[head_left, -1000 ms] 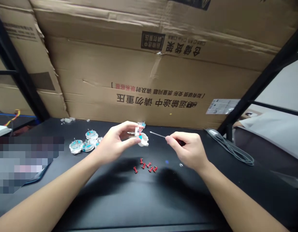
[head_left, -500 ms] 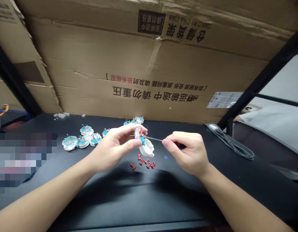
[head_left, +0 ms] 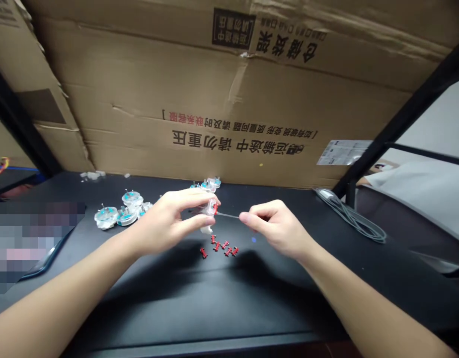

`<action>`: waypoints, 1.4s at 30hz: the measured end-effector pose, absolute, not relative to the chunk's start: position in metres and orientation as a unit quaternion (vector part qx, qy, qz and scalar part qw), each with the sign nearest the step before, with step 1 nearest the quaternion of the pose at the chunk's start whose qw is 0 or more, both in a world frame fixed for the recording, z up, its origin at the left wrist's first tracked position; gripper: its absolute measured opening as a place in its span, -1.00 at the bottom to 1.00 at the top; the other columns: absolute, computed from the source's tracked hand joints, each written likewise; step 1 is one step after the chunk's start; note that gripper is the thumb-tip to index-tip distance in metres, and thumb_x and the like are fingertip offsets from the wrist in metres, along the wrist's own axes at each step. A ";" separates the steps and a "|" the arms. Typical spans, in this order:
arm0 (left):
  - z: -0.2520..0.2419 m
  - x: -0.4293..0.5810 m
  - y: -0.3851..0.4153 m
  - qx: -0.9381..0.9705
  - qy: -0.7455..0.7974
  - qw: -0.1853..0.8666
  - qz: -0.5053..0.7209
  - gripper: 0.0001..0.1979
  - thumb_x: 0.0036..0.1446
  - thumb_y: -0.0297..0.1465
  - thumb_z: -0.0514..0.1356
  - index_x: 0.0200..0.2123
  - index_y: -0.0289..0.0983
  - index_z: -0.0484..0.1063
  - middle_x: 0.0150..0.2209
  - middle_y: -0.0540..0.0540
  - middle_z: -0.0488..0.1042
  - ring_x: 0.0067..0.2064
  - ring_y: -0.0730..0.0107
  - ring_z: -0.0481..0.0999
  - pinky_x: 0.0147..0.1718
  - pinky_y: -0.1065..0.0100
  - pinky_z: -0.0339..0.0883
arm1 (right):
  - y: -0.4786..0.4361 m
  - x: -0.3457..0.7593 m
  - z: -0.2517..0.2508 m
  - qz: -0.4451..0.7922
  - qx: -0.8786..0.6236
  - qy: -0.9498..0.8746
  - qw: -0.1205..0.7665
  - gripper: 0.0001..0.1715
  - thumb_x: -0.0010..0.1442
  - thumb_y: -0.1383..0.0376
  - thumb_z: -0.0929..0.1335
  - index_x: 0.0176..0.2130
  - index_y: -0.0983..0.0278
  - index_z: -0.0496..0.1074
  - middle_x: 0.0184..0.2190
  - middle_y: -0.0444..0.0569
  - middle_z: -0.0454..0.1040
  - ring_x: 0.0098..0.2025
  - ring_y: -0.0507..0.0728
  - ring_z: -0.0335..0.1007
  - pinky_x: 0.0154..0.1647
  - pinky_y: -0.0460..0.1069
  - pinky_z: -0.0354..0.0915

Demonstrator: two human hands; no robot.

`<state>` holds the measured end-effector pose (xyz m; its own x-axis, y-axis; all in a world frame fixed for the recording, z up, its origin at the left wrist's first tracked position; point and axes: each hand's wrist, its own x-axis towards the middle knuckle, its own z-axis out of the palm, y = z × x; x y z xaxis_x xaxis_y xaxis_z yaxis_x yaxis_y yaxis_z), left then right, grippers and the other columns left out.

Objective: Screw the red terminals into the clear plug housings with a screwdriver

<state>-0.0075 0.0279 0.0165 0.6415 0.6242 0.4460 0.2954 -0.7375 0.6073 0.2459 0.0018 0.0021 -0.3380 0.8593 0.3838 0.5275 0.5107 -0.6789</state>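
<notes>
My left hand (head_left: 166, 216) is closed round a plug part (head_left: 211, 206) of clear plastic with metal pins, held above the table between thumb and fingers. A red piece shows on its right side. Below the thumb a white portion (head_left: 206, 229) is partly visible. My right hand (head_left: 272, 226) pinches a thin metal tool (head_left: 228, 215), whose tip meets the plug part at the red piece; the tool's other end is hidden in the hand. Several small red pieces with metal ends (head_left: 225, 245) lie on the table beneath the hands.
Several clear and teal round plug parts (head_left: 127, 216) lie left, others (head_left: 210, 184) behind my left hand. Small whitish bits (head_left: 92, 175) sit by the cardboard wall (head_left: 199, 89). A coiled grey cable (head_left: 358, 219) lies right. Black frame posts (head_left: 397, 122) flank the black table (head_left: 214, 308).
My left hand has turned the plug part, so its white cover and teal piece are mostly hidden now. My right hand has shifted slightly left with the tool, its dark end no longer visible.
</notes>
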 end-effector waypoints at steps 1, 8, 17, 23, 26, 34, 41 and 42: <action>0.014 -0.005 0.028 0.852 0.283 0.285 0.337 -0.77 0.30 -0.24 0.19 -0.15 -0.26 0.55 -0.16 -0.08 0.57 -0.14 0.28 0.51 -0.11 0.34 0.34 | 0.001 0.246 0.002 0.152 -0.434 -0.793 0.400 -0.42 0.30 0.07 0.33 -0.65 0.30 0.34 -0.72 -0.19 0.19 -0.63 -0.06 0.01 -0.57 -0.07 0.01; -0.001 0.010 0.026 0.748 0.348 0.444 0.348 -0.64 0.27 -0.09 0.16 -0.21 -0.27 0.57 -0.18 -0.10 0.59 -0.05 0.09 0.53 -0.02 0.19 0.36 | -0.001 0.251 0.006 -0.103 -0.399 -0.796 0.444 -0.65 0.22 0.20 0.42 -0.55 0.25 0.44 -0.69 -0.19 0.26 -0.62 -0.04 0.07 -0.55 -0.06 0.04; 0.005 0.003 0.024 0.792 0.298 0.296 0.443 -0.63 0.20 -0.19 0.28 0.01 -0.24 0.51 -0.06 -0.15 0.57 -0.03 0.18 0.54 0.04 0.28 0.36 | 0.003 0.253 0.003 0.319 -0.393 -0.692 0.514 -0.84 0.32 0.17 0.34 -0.24 0.21 0.42 -0.65 -0.25 0.32 -0.64 -0.05 0.18 -0.61 -0.12 0.13; 0.003 0.005 0.027 0.763 0.319 0.385 0.410 -0.66 0.24 -0.15 0.23 -0.09 -0.27 0.56 -0.10 -0.13 0.60 -0.04 0.15 0.55 -0.01 0.29 0.40 | 0.001 0.261 0.002 0.012 -0.323 -0.768 0.552 -0.75 0.16 0.30 0.46 -0.16 0.14 0.38 -0.56 -0.20 0.40 -0.56 0.03 0.29 -0.54 -0.03 0.24; 0.001 0.005 0.028 0.739 0.316 0.433 0.408 -0.65 0.23 -0.14 0.24 -0.04 -0.24 0.56 -0.07 -0.12 0.61 0.00 0.11 0.55 0.03 0.23 0.40 | 0.002 0.265 0.003 -0.067 -0.288 -0.797 0.527 -0.65 0.10 0.32 0.50 -0.13 0.13 0.39 -0.46 -0.14 0.49 -0.48 0.08 0.40 -0.48 0.01 0.31; 0.005 0.007 0.023 0.753 0.307 0.401 0.422 -0.66 0.20 -0.15 0.26 -0.07 -0.25 0.53 -0.10 -0.13 0.59 -0.04 0.14 0.55 -0.02 0.26 0.43 | 0.001 0.260 0.002 0.104 -0.370 -0.730 0.564 -0.70 0.27 0.24 0.39 -0.01 0.11 0.30 -0.55 -0.22 0.37 -0.56 0.04 0.34 -0.60 -0.04 0.17; 0.004 0.007 0.021 0.760 0.298 0.375 0.439 -0.67 0.20 -0.19 0.28 -0.04 -0.25 0.52 -0.06 -0.12 0.56 -0.03 0.19 0.54 -0.01 0.32 0.39 | -0.001 0.257 0.007 0.191 -0.367 -0.701 0.581 -0.74 0.28 0.23 0.39 -0.04 0.11 0.31 -0.55 -0.23 0.36 -0.59 0.01 0.31 -0.61 -0.05 0.18; 0.003 0.007 0.020 0.758 0.299 0.374 0.443 -0.66 0.20 -0.19 0.28 -0.03 -0.25 0.52 -0.06 -0.12 0.56 -0.03 0.19 0.54 -0.01 0.32 0.39 | -0.001 0.257 0.007 0.194 -0.375 -0.701 0.575 -0.77 0.31 0.23 0.36 -0.04 0.12 0.31 -0.57 -0.24 0.34 -0.60 0.01 0.30 -0.61 -0.05 0.18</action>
<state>0.0071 0.0204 0.0030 0.4293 0.7839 0.4486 0.1220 -0.5424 0.8312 0.2569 -0.0012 0.0072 -0.0582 0.7492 0.6597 0.3027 0.6430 -0.7035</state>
